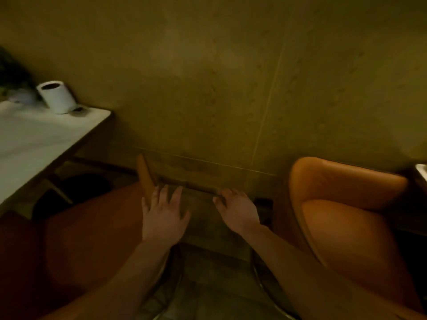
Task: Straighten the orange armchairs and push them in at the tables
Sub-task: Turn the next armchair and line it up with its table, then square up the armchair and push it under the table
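Left armchair (92, 227) just left of left hand (164, 215), rim by the spread fingers, contact unclear; right armchair (346, 215) right of right hand (238, 211), apart. Both orange, smooth rounded shells, left one shadowed and blurred. Hands empty, left splayed wide, right loosely curled; white surface (34, 139) far left.

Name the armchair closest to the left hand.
The shadowed armchair by the white table; the left hand is at its edge. The brighter armchair stands farther right.
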### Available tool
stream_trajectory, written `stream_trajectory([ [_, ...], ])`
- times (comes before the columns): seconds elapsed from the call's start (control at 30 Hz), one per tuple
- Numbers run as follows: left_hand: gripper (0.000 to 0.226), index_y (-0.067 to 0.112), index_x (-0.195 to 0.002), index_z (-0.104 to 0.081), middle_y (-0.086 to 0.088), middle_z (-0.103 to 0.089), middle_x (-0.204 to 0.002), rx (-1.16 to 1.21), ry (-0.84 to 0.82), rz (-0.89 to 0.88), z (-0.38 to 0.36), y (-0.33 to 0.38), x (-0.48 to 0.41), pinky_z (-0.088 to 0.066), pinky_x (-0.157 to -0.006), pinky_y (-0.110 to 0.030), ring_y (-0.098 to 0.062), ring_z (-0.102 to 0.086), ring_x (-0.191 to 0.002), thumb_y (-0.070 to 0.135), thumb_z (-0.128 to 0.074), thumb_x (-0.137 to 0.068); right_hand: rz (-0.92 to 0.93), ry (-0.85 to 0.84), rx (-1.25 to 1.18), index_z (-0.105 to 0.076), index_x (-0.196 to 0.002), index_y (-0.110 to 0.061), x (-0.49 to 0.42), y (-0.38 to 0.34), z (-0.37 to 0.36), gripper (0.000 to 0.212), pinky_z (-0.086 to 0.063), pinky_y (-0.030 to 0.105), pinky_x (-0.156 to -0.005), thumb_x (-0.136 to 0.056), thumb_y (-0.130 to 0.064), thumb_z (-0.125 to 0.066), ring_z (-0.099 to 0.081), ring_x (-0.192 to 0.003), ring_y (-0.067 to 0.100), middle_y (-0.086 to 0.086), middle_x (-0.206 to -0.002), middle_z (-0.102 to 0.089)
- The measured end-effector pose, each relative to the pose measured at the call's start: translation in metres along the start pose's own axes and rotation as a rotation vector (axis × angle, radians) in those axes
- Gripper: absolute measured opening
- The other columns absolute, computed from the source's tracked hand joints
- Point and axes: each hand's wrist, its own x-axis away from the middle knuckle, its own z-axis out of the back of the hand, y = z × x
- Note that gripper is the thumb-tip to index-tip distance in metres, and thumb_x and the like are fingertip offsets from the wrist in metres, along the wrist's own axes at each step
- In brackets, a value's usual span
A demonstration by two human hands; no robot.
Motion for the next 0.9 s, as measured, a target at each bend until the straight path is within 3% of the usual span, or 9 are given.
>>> stream_trajectory([
  [0.17,0.064,0.028,-0.156,-0.018,-0.009,-0.016,-0.165,0.062,-0.056,0.176,0.000,-0.069,0.029,-0.004,-0.123,-0.054,-0.028,-0.003,-0.153,0.051,-0.037,-0.099,0.047,-0.130,-0.035,-0.055,-0.131,-0.022,-0.026,-0.056,-0.056,0.041,-0.046,0.039,-0.098,-0.101,-0.047,-0.041,-0.050,-0.125,0.023,0.003,-0.134,-0.056],
  [0.37,0.065,0.028,-0.157,-0.017,-0.004,-0.018,-0.164,0.121,-0.150,0.411,-0.027,-0.159,0.064,-0.008,-0.123,-0.055,-0.026,-0.008,-0.153,0.052,-0.036,-0.099,0.034,-0.280,-0.044,-0.048,-0.139,-0.025,-0.045,-0.108,-0.121,0.045,-0.046,0.040,-0.100,-0.101,-0.048,-0.043,-0.050,-0.127,0.023,0.002,-0.142,-0.050],
  [0.53,0.059,0.030,-0.155,-0.023,-0.001,-0.031,-0.157,0.177,-0.241,0.609,-0.050,-0.206,0.092,-0.016,-0.121,-0.054,-0.024,-0.030,-0.145,0.052,-0.034,-0.100,-0.037,-0.398,-0.041,-0.037,-0.145,-0.029,-0.056,-0.119,-0.175,0.056,-0.047,0.042,-0.101,-0.096,-0.050,-0.051,-0.044,-0.132,0.026,0.004,-0.149,-0.036],
  [0.67,0.046,0.035,-0.136,-0.046,0.006,-0.052,-0.132,0.166,-0.306,0.722,-0.067,-0.223,0.124,-0.023,-0.115,-0.050,-0.017,-0.051,-0.126,0.056,-0.028,-0.099,-0.144,-0.510,-0.040,-0.019,-0.155,-0.027,-0.056,-0.120,-0.211,0.077,-0.049,0.042,-0.100,-0.093,-0.056,-0.054,-0.037,-0.139,0.034,0.006,-0.160,-0.015],
  [0.73,0.058,0.038,-0.126,-0.052,0.013,-0.056,-0.127,0.123,-0.292,0.731,-0.073,-0.224,0.140,-0.022,-0.114,-0.045,-0.012,-0.049,-0.125,0.064,-0.013,-0.093,-0.193,-0.547,-0.069,-0.008,-0.157,-0.026,-0.054,-0.121,-0.226,0.086,-0.049,0.042,-0.098,-0.092,-0.058,-0.054,-0.037,-0.140,0.036,0.008,-0.163,-0.010],
  [0.8,0.081,0.041,-0.132,-0.051,0.017,-0.051,-0.137,0.065,-0.259,0.703,-0.085,-0.222,0.153,-0.015,-0.118,-0.044,-0.011,-0.039,-0.136,0.065,0.007,-0.081,-0.193,-0.571,-0.080,0.000,-0.158,-0.023,-0.051,-0.123,-0.240,0.093,-0.045,0.044,-0.103,-0.092,-0.059,-0.055,-0.033,-0.142,0.038,0.009,-0.164,-0.003],
  [0.9,0.083,0.043,-0.137,-0.050,0.019,-0.046,-0.145,0.024,-0.234,0.745,-0.097,-0.219,0.152,-0.011,-0.119,-0.048,-0.014,-0.029,-0.144,0.063,0.010,-0.083,-0.183,-0.581,-0.041,0.003,-0.157,-0.017,-0.058,-0.123,-0.259,0.097,-0.037,0.051,-0.112,-0.091,-0.059,-0.054,-0.023,-0.147,0.037,0.011,-0.164,0.006],
])
